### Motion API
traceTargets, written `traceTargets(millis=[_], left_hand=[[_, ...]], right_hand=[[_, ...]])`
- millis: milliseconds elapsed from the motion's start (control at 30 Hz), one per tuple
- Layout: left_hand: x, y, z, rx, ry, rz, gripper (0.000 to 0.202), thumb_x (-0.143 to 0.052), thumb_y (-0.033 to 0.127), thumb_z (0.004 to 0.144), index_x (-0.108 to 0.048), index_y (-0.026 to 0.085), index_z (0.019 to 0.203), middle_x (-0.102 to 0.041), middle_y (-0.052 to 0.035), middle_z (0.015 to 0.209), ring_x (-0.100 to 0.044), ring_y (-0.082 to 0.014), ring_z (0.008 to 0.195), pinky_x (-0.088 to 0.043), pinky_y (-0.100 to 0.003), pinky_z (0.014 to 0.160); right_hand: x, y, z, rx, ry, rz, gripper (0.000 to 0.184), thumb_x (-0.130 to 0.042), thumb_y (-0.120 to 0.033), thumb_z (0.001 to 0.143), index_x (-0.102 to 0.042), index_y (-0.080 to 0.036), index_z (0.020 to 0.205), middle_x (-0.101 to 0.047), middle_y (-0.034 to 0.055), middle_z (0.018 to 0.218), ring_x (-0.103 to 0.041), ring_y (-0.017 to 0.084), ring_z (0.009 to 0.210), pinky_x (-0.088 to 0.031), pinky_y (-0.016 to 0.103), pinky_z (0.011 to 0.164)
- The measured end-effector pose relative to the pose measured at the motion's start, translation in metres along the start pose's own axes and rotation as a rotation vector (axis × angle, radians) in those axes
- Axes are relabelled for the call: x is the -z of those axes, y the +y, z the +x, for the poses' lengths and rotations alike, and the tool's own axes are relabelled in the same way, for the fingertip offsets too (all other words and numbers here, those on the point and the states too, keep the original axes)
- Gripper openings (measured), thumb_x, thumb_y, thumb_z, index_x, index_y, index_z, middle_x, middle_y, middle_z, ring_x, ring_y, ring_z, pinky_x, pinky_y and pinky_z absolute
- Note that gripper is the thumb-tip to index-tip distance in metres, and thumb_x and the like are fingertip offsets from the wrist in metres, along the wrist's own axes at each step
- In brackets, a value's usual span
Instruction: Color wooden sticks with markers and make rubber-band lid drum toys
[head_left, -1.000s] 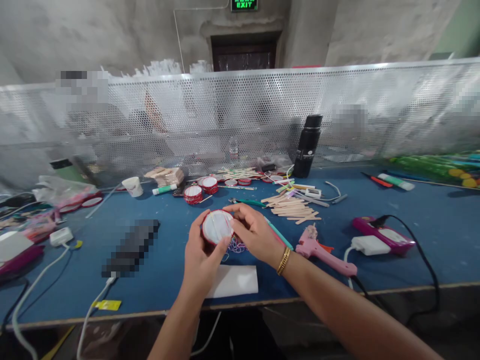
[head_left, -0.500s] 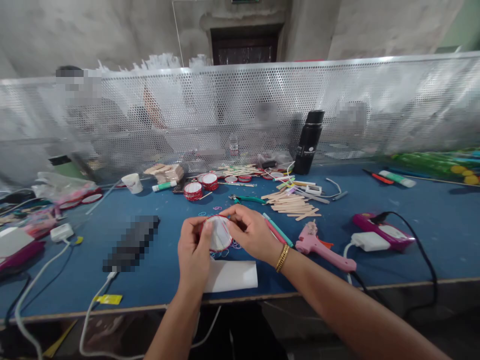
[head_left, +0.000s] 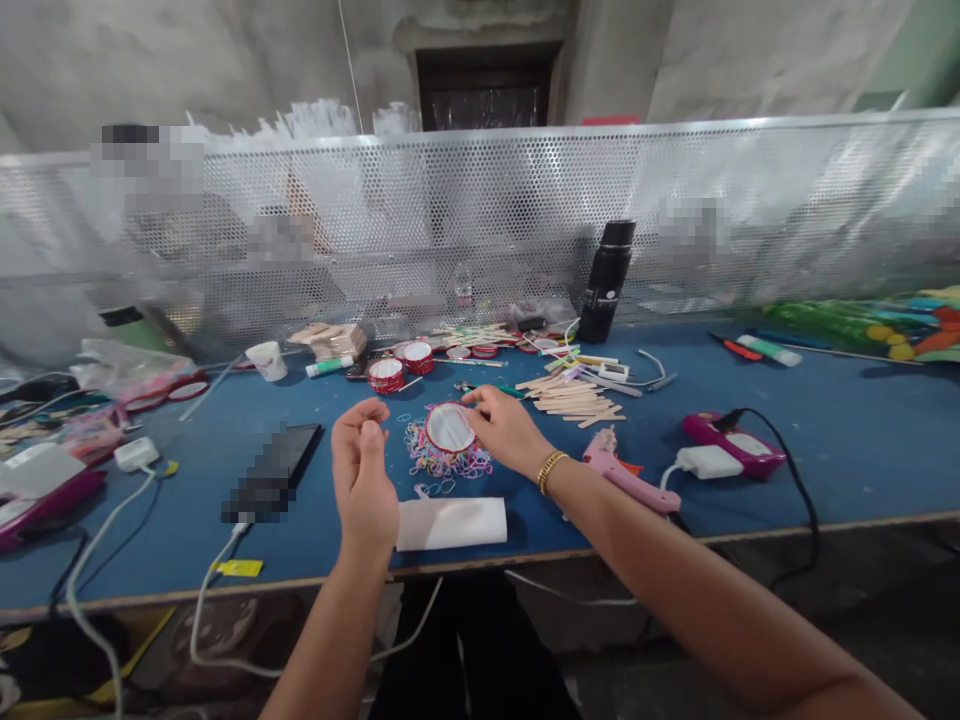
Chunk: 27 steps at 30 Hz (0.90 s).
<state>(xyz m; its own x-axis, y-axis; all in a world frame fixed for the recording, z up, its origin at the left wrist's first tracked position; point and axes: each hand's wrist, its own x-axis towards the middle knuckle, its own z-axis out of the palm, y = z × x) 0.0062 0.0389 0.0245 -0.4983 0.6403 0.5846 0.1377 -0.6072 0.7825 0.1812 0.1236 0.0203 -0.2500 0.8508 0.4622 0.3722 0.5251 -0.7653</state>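
My right hand (head_left: 504, 430) grips a small round red-rimmed cup with a white top (head_left: 450, 428), holding it just over a heap of coloured rubber bands (head_left: 442, 460) on the blue table (head_left: 825, 420). My left hand (head_left: 364, 470) hovers left of the cup, apart from it, with fingers loosely curled and nothing in them. A white folded paper (head_left: 450, 522) lies near the table's front edge, just below both hands.
A pink glue gun (head_left: 626, 478) lies right of my right wrist. Wooden craft sticks (head_left: 574, 397), more red cups (head_left: 401, 368), a black bottle (head_left: 606, 283), chargers with cables (head_left: 709, 462) and a phone (head_left: 271, 470) are spread about. A perforated metal screen (head_left: 480, 230) closes the back.
My left hand has let go of the cup and drawn back to the left. My right hand has carried the cup forward and down over the rubber bands.
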Motion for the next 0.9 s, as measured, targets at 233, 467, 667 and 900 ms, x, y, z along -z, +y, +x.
traceTargets(millis=[233,467,667,900], left_hand=[[0.039,0.017,0.005,-0.047,-0.529,0.650,0.034,-0.051,0.048,0.098,-0.070,0.025,0.082,-0.073,-0.0063,0.085,-0.065,-0.0251,0.083,-0.047,-0.034,0.076],[0.035,-0.004,0.035,0.149,-0.985,0.663,0.027,-0.065,0.038,0.081,-0.072,0.029,0.056,-0.073,-0.0026,0.061,-0.065,-0.0215,0.055,-0.043,-0.029,0.053],[0.007,-0.027,0.050,0.189,-1.013,0.566,0.043,-0.053,0.055,0.089,-0.078,0.023,0.075,-0.076,-0.0084,0.067,-0.071,-0.0233,0.057,-0.051,-0.031,0.051],[0.006,-0.009,0.070,-0.104,-1.138,0.622,0.018,-0.083,0.033,0.074,-0.083,0.032,0.092,-0.076,-0.0059,0.104,-0.070,-0.0273,0.103,-0.050,-0.043,0.099]], right_hand=[[0.023,-0.013,-0.002,0.042,0.040,-0.058,0.008,-0.059,-0.023,0.093,-0.066,-0.020,0.095,-0.073,0.0030,0.086,-0.064,0.017,0.078,-0.045,0.029,0.071],[0.033,-0.012,-0.012,0.038,0.088,-0.040,0.009,-0.057,-0.025,0.091,-0.064,-0.020,0.091,-0.071,0.0027,0.080,-0.064,0.018,0.075,-0.047,0.031,0.071],[0.038,-0.008,-0.017,0.023,0.132,-0.009,0.011,-0.055,-0.026,0.091,-0.064,-0.020,0.091,-0.072,0.0038,0.082,-0.065,0.019,0.074,-0.048,0.031,0.069],[0.052,-0.006,-0.021,0.026,0.163,0.009,0.011,-0.056,-0.027,0.090,-0.064,-0.021,0.089,-0.074,0.0041,0.084,-0.066,0.018,0.076,-0.049,0.031,0.070]])
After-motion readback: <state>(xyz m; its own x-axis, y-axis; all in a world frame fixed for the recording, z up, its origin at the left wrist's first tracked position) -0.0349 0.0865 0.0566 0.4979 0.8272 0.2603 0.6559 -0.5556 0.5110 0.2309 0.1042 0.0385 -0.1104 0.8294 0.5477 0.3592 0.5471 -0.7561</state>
